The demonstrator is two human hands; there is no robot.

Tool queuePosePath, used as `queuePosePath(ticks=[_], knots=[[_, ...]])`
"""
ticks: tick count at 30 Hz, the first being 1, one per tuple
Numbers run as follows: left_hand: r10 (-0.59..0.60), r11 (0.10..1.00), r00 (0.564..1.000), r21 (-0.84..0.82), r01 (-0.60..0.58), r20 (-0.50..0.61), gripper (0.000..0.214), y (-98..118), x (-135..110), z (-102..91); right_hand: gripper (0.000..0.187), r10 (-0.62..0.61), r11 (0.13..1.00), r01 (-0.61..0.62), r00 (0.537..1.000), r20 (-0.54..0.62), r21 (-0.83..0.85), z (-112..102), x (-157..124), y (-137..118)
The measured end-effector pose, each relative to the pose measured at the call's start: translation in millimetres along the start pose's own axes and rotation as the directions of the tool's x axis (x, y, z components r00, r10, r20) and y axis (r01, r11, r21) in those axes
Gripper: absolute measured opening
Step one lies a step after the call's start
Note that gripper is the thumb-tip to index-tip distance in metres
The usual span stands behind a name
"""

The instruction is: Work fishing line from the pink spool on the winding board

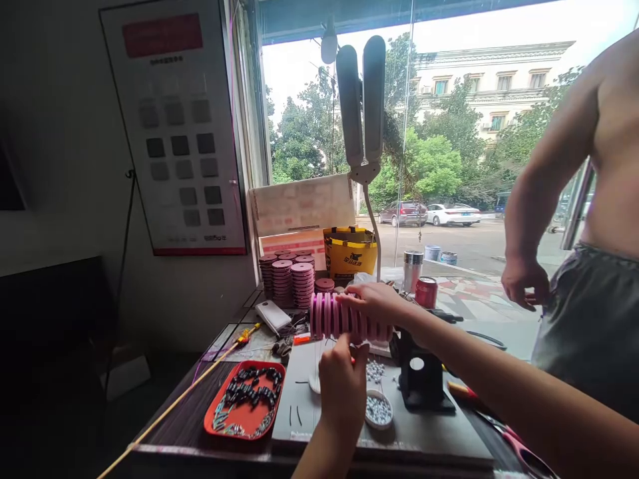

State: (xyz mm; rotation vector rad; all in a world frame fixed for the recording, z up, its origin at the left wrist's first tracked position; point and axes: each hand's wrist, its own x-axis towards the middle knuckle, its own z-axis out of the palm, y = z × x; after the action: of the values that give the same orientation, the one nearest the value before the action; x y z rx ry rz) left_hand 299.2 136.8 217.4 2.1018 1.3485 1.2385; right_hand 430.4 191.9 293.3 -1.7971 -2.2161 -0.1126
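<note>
A row of pink foam spools (332,317) lies on its side above the table. My right hand (375,303) grips it from above, fingers wrapped over the spools. My left hand (344,386) is raised just under the row with its fingers curled, pinching at something small below the spools that I cannot make out. Below my hands lie a grey work mat (324,416) and a small white dish of beads (378,410).
A red tray (245,400) of small dark parts sits at the front left. Stacks of pink spools (287,278), a yellow bag (350,253), a desk lamp (360,106), a steel cup (412,269), a red can (426,292) and a black stand (420,376) crowd the table. A shirtless person (589,226) stands right.
</note>
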Motion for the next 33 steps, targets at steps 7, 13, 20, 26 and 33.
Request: queuePosePath(ticks=[7, 13, 20, 26, 33], knots=[[0.187, 0.959, 0.981, 0.225, -0.173, -0.044, 0.023, -10.4, -4.3, -0.3, 0.071, 0.000, 1.000, 0.000, 1.000, -0.008, 0.006, 0.5, -0.7, 1.6], [0.495, 0.863, 0.862, 0.056, -0.503, 0.114, 0.021, -17.0, -2.2, -8.9, 0.072, -0.008, 1.000, 0.008, 1.000, -0.014, 0.009, 0.8, -0.6, 2.8], [0.250, 0.962, 0.937, 0.051, -0.269, 0.243, 0.018, -46.5, -15.3, 20.7, 0.073, -0.008, 1.000, 0.008, 1.000, 0.013, 0.019, -0.4, -0.4, 3.1], [0.259, 0.924, 0.935, 0.220, -0.312, 0.241, 0.013, -48.9, -33.0, 23.1, 0.073, -0.013, 1.000, 0.013, 1.000, 0.016, 0.020, -3.0, -1.9, -1.2], [0.602, 0.784, 0.798, 0.194, -0.590, -0.006, 0.020, -29.9, -55.1, -11.3, 0.072, -0.011, 1.000, 0.011, 1.000, -0.001, 0.020, -1.5, -1.0, -1.1]])
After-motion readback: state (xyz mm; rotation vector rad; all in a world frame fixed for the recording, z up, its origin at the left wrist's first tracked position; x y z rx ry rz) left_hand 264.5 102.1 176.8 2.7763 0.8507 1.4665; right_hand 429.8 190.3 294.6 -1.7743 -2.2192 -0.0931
